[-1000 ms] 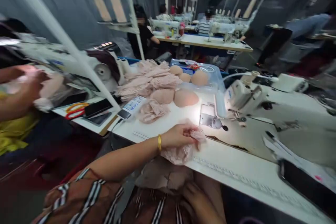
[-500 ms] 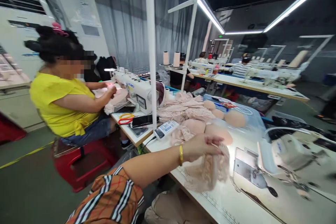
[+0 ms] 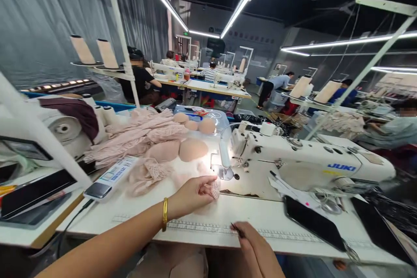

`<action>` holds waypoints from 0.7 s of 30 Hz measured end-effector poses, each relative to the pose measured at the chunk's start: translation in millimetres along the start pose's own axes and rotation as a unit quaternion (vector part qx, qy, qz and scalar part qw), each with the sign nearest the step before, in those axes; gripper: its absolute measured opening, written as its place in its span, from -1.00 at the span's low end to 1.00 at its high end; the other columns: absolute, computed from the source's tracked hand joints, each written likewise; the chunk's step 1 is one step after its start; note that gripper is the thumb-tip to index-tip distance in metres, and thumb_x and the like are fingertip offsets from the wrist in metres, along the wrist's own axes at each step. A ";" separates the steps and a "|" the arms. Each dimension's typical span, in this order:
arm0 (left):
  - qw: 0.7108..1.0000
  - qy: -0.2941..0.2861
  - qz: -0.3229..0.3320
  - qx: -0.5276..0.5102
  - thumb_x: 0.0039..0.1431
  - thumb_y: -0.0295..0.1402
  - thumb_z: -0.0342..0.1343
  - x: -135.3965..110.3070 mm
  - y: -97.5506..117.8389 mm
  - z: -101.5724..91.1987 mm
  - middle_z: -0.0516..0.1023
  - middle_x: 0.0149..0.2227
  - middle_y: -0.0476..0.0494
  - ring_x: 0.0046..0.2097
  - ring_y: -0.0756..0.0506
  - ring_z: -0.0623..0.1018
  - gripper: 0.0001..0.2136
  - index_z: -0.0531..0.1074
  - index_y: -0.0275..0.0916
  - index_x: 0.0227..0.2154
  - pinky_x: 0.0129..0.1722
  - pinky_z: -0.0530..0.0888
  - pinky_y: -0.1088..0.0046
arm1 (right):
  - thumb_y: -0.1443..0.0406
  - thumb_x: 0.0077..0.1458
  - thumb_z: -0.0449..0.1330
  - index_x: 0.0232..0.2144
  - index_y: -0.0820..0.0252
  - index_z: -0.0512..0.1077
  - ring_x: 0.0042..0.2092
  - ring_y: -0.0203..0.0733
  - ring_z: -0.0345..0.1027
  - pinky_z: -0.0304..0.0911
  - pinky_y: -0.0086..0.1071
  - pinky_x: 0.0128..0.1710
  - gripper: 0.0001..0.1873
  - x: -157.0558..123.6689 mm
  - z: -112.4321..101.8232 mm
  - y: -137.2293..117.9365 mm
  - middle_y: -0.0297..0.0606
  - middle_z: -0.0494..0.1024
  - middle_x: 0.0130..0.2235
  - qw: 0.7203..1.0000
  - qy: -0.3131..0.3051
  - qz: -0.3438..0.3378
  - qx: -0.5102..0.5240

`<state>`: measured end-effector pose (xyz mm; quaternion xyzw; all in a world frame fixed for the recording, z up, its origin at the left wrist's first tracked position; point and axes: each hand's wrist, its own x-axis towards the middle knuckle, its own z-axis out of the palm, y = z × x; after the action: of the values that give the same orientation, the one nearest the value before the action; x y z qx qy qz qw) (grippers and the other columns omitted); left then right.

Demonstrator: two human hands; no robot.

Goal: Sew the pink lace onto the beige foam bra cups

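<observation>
At the front of the white surface [image 3: 265, 212], just short of the sewing machine [image 3: 312, 156]'s plate, the left hand [image 3: 190, 196] pinches a piece of pale pink lace [image 3: 214, 190] between its fingers. Much of that lace is hidden by the hand, and where it runs off behind the knuckles it is blurred and washed out by the lamp glare, so its outline is hard to follow. The right hand [image 3: 256, 245] hangs over the near edge, its fingers closed around a small dark tool [image 3: 239, 230] (only a thin tip and a bit of body show, so its kind cannot be told). The lower picture edge cuts off both forearms.

Beyond the left hand lie a crumpled lace piece [image 3: 148, 176], two large beige cups [image 3: 193, 150] and a long heap of pink fabric [image 3: 137, 132]; smaller cups rest on a clear plastic tray [image 3: 221, 118]. A white post [image 3: 42, 134] crosses in front of the neighbouring machine [image 3: 70, 128], which the left picture edge cuts off. A white device [image 3: 112, 176] with a cable lies left of the crumpled piece. To the right, a black phone [image 3: 312, 222] lies near the machine's base, partly over a paper.
</observation>
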<state>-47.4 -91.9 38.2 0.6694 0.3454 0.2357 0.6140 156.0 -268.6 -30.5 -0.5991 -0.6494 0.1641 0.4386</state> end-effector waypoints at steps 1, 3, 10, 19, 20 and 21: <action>1.000 -0.006 -0.004 0.001 -0.03 -0.41 0.30 2.2 -4.6 4.9 0.59 -0.31 -0.06 -0.17 -0.15 0.59 -0.28 0.40 -0.31 0.29 -0.11 0.49 0.34 | 0.08 0.49 -0.05 0.10 -0.04 0.46 0.00 0.01 0.54 0.44 -0.21 0.04 -0.64 12.4 -3.7 -4.8 -0.17 0.63 -0.04 0.999 -0.006 -0.027 -0.017; 1.000 -0.018 -0.011 0.000 -0.03 -0.38 0.31 3.9 -8.0 9.6 0.58 -0.27 -0.07 -0.15 -0.15 0.58 -0.27 0.40 -0.27 0.29 -0.11 0.50 0.33 | 0.12 0.50 -0.08 0.08 0.02 0.39 -0.09 -0.07 0.54 0.46 -0.28 -0.10 -0.68 38.0 -7.8 -14.1 -0.17 0.59 -0.10 0.995 -0.022 -0.077 -0.057; 0.998 -0.043 -0.033 -0.010 -0.08 -0.36 0.29 1.5 -5.6 7.0 0.51 -0.17 -0.13 -0.05 -0.20 0.55 -0.17 0.32 -0.31 0.35 -0.04 0.48 0.28 | 0.16 0.51 -0.07 -0.16 0.11 0.35 -0.33 -0.05 0.41 0.21 -0.28 -0.36 -0.74 78.9 0.9 -22.5 -0.25 0.52 -0.33 0.941 0.010 -0.198 -0.275; 0.995 -0.086 -0.002 0.051 -0.02 -0.39 0.23 -0.5 -4.8 7.0 0.57 -0.03 -0.22 0.00 -0.21 0.59 -0.19 0.26 -0.24 0.37 -0.11 0.55 0.31 | 0.31 0.51 -0.12 -0.34 0.09 0.35 -0.44 -0.14 0.33 0.04 -0.29 -0.40 -0.64 82.5 10.1 -27.9 -0.32 0.46 -0.47 0.920 0.039 -0.236 -0.311; 0.992 -0.092 0.012 0.081 -0.01 -0.42 0.20 -4.6 -0.3 -3.5 0.56 0.01 -0.22 0.01 -0.20 0.60 -0.21 0.25 -0.19 0.37 -0.12 0.56 0.32 | 0.28 0.51 -0.09 -0.33 0.09 0.35 -0.42 -0.15 0.36 0.07 -0.31 -0.40 -0.66 80.4 4.8 -21.6 -0.31 0.48 -0.45 0.932 0.034 -0.218 -0.287; 0.989 -0.081 0.032 0.121 0.01 -0.44 0.17 -9.8 5.8 -17.5 0.56 0.05 -0.22 0.00 -0.20 0.61 -0.24 0.25 -0.15 0.36 -0.14 0.58 0.33 | 0.25 0.50 -0.06 -0.30 0.09 0.37 -0.40 -0.16 0.38 0.10 -0.32 -0.39 -0.69 77.8 -2.7 -12.1 -0.31 0.51 -0.42 0.944 0.032 -0.195 -0.265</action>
<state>-65.7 -87.8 47.4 0.7666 0.2984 0.1567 0.5465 158.4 -200.4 9.0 -0.5600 -0.7595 -0.1223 0.3075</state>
